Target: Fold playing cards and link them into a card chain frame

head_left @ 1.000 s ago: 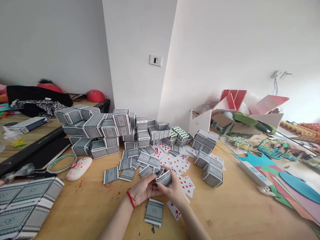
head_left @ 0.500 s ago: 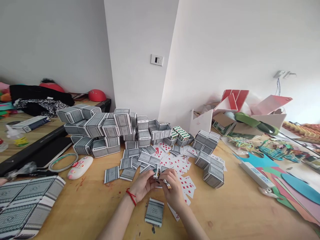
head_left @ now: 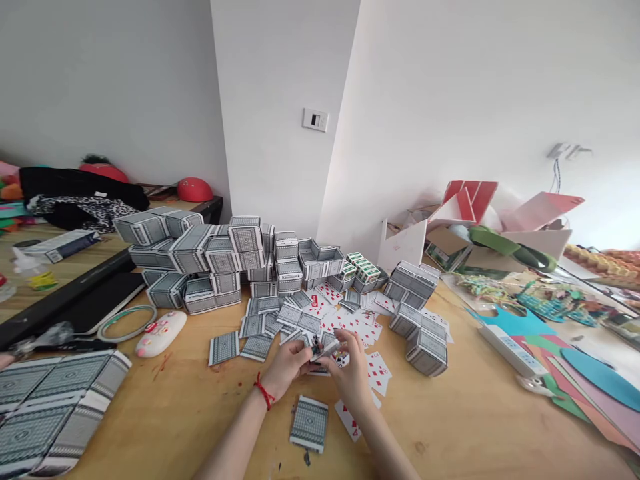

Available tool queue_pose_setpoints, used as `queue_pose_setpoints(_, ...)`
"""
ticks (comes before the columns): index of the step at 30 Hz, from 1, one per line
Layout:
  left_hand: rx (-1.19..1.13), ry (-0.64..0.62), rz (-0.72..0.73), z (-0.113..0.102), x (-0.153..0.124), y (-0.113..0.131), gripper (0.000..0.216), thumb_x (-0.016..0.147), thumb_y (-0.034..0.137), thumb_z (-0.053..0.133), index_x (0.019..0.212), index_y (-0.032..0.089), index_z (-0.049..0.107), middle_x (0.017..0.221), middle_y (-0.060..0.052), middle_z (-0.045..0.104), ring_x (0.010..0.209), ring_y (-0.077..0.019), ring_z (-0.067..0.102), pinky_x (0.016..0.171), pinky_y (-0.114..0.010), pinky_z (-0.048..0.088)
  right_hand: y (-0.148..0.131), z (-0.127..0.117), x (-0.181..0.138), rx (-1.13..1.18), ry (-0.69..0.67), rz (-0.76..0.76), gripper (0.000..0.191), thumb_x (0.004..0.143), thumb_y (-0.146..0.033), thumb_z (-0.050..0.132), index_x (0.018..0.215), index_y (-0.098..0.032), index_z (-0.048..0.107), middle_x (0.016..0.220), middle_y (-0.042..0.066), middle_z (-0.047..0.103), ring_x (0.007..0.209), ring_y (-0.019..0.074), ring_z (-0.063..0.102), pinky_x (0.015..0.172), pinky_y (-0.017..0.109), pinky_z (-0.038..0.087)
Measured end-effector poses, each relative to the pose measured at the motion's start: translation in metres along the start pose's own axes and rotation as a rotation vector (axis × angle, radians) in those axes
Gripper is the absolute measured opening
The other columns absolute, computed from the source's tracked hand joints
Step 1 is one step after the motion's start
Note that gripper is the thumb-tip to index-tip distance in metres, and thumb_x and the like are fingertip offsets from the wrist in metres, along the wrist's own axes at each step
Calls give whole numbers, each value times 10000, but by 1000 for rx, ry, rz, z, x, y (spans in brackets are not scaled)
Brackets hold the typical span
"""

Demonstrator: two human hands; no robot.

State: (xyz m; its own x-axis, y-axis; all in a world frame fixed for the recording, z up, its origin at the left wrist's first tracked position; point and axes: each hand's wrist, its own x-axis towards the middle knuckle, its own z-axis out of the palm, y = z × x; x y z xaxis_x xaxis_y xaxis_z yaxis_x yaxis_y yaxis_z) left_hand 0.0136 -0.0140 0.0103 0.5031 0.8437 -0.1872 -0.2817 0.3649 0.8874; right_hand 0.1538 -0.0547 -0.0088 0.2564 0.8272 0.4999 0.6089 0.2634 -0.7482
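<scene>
My left hand (head_left: 291, 363), with a red string at its wrist, pinches the left side of a playing card (head_left: 326, 348). Its fingers are closed, and dark marks or nails show at the tips. On the card's right side my right hand (head_left: 349, 367) grips too, its fingers bent around the edge. The exact fold of the card is partly hidden by the fingers. Below the hands lies a patterned card piece (head_left: 309, 423) with folded edges. Beyond them, several folded card pieces (head_left: 265, 320) lie face down, and loose face-up cards (head_left: 377, 373) spread to the right.
Stacked card-built blocks (head_left: 200, 257) stand at the back left, more blocks (head_left: 425, 343) at the right. A white mouse (head_left: 161, 335) and a coiled cable (head_left: 127, 323) lie left, near a large card block (head_left: 60, 413). A power strip (head_left: 515, 350) and coloured paper (head_left: 600, 380) are right.
The card between my hands has turned, so more of its face shows. My right hand has risen slightly, its fingers reaching over the card's right edge.
</scene>
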Motion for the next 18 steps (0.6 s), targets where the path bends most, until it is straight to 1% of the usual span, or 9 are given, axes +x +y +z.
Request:
queue_pose_setpoints(3, 71, -19, -21, -3, 2, -1, 183, 584, 305, 624, 569, 155, 520, 566, 12, 570, 638, -168, 573, 624, -289, 454, 4, 2, 1, 44, -6, 141, 455, 613, -397, 671, 992, -192, 524, 887, 58, 554, 674, 173, 522, 599, 311, 453)
queue_pose_setpoints(5, 189, 30, 18, -6, 5, -4, 161, 588, 290, 608, 562, 149, 535, 540, 17, 558, 620, -163, 560, 600, -267, 440, 5, 4, 0, 116, -67, 227, 423, 609, -426, 667, 934, -182, 550, 786, 38, 582, 595, 157, 524, 540, 286, 449)
queue_pose_setpoints(7, 304, 77, 72, -9, 7, -7, 141, 599, 276, 590, 586, 138, 562, 544, 16, 558, 610, -157, 546, 583, -251, 428, 4, 6, 0, 192, -144, 273, 364, 633, -432, 648, 876, -172, 573, 709, 27, 598, 575, 157, 537, 525, 272, 451)
queue_pose_setpoints(9, 379, 96, 137, -9, 8, -8, 141, 616, 265, 572, 660, 133, 592, 593, 10, 576, 629, -154, 540, 596, -246, 426, 3, 7, 0, 256, -191, 272, 343, 658, -430, 628, 871, -165, 589, 682, 29, 608, 587, 163, 551, 536, 267, 461)
queue_pose_setpoints(10, 401, 90, 176, -8, 8, -7, 158, 626, 261, 565, 714, 135, 603, 636, 4, 588, 654, -155, 542, 615, -245, 430, 2, 7, 0, 285, -201, 264, 354, 672, -434, 614, 900, -164, 592, 694, 34, 615, 602, 166, 560, 545, 268, 468)
queue_pose_setpoints(12, 441, 62, 271, -5, 6, -6, 195, 651, 249, 550, 810, 151, 609, 737, -11, 594, 718, -159, 542, 651, -242, 435, -1, 6, 0, 338, -206, 246, 392, 717, -451, 560, 986, -167, 582, 772, 54, 629, 661, 178, 579, 579, 277, 483)
queue_pose_setpoints(13, 471, 52, 325, -3, 5, -6, 193, 663, 241, 543, 825, 160, 610, 780, -19, 585, 741, -160, 537, 658, -238, 436, -3, 5, 1, 355, -205, 232, 406, 744, -461, 521, 1024, -172, 574, 832, 67, 632, 711, 186, 586, 611, 287, 490)
queue_pose_setpoints(16, 615, 50, 460, 2, 1, -5, 105, 681, 207, 530, 730, 167, 614, 835, -37, 539, 747, -156, 522, 649, -230, 437, -7, 2, 1, 354, -194, 185, 428, 794, -485, 428, 1066, -186, 572, 957, 82, 616, 845, 201, 573, 706, 308, 481)
queue_pose_setpoints(18, 698, 39, 513, 3, 0, -4, 79, 686, 191, 532, 672, 165, 605, 852, -46, 526, 774, -162, 519, 686, -242, 438, -7, 2, 1, 336, -185, 184, 441, 805, -505, 390, 1014, -179, 602, 888, 73, 627, 809, 191, 573, 683, 294, 478)
